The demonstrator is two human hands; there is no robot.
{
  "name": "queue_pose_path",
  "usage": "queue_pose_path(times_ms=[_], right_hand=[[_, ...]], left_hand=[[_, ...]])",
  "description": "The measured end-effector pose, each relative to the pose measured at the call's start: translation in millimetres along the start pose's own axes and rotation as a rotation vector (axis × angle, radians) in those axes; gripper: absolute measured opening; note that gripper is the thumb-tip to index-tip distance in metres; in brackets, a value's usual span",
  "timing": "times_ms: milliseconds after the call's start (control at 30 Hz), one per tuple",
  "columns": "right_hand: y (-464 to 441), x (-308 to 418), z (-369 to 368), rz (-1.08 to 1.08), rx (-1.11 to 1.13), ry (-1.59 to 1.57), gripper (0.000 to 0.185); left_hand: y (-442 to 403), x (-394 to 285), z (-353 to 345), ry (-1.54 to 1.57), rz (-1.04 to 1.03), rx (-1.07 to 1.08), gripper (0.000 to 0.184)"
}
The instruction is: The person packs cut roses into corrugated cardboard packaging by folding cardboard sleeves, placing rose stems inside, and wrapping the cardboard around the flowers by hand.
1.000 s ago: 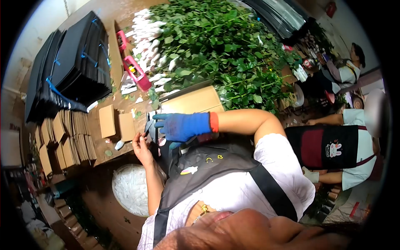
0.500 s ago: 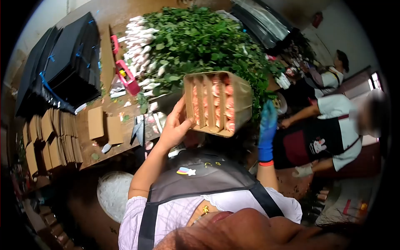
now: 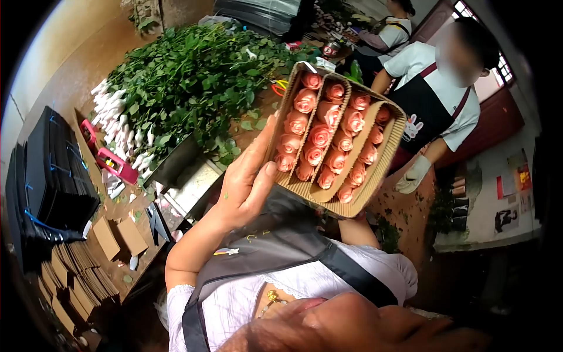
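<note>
A rose bouquet [image 3: 319, 136] with coral-pink heads in several rows faces up at me, divided by strips of corrugated cardboard. Brown corrugated card [image 3: 394, 158] also wraps its outside. My left hand [image 3: 243, 182] is bare and grips the left side of the bouquet, fingers along the wrap and thumb near the front edge. My right forearm [image 3: 359, 232] runs up behind the lower edge of the bouquet. The right hand itself is hidden there, so its fingers cannot be seen.
Leafy stems [image 3: 182, 82] with white-sleeved heads [image 3: 114, 114] cover the table. Pink tape dispensers [image 3: 116, 166], scissors [image 3: 157, 223], folded cardboard [image 3: 73, 281] and black sheets [image 3: 56, 182] are at left. A co-worker with a gloved hand [image 3: 415, 175] stands close on the right; another person is farther back.
The bouquet has moved right and turned so its rose heads face me more. My blue-gloved right hand, open beside the bouquet before, has gone behind it. My view has shifted.
</note>
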State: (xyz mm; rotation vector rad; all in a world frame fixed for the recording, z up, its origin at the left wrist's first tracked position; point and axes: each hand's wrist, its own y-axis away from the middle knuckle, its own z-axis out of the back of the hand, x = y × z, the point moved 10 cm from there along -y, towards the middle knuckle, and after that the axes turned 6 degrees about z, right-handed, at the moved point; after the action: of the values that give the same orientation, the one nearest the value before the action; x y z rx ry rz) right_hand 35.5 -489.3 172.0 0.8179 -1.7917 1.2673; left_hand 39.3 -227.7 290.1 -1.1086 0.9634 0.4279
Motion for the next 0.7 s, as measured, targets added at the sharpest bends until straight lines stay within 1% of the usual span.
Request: queue_pose_path(times_ms=[67,133,200,267,367,433,467,500,567,600,633,667,700], right_hand=[[9,2,15,-0.011,-0.026,0.012,0.05],[17,1,26,-0.018,-0.05,0.035,0.051],[22,-4,36,-0.015,-0.063,0.088,0.053],[27,-13,45,-0.014,-0.06,0.198,0.054],[38,-27,58,-0.029,0.002,0.422,0.057],[54,-54,76,-0.192,-0.062,0.146,0.059],[66,-72,85,-0.301,-0.257,-0.431,0.058],[76,-85,95,-0.366,-0.295,-0.459,0.057],[97,-126,129,-0.49,-0.356,-0.521,0.054],[104,-146,143,-0.563,-0.307,-0.643,0.054],[113,-165,157,-0.643,-0.261,-0.757,0.054],[113,-159,145,-0.728,-0.285,-1.121,0.055],[104,-156,146,-0.726,-0.367,-1.193,0.057]], left_hand=[[-11,-5,-14,0.017,-0.015,0.063,0.058],[-19,8,-34,0.036,0.034,0.147,0.058],[-22,31,-57,0.083,0.135,0.22,0.059],[-19,59,-82,0.15,0.18,0.241,0.06],[-17,95,-113,0.169,0.284,0.322,0.066],[-14,111,-130,0.154,0.309,0.369,0.067],[-13,119,-138,0.142,0.316,0.392,0.068],[-10,129,-146,0.157,0.362,0.441,0.067],[-7,136,-151,0.089,0.356,0.507,0.068],[-5,138,-152,0.054,0.351,0.537,0.068],[0,145,-151,0.078,0.411,0.578,0.068],[6,152,-147,0.058,0.431,0.579,0.066],[16,164,-141,0.067,0.491,0.582,0.064]])
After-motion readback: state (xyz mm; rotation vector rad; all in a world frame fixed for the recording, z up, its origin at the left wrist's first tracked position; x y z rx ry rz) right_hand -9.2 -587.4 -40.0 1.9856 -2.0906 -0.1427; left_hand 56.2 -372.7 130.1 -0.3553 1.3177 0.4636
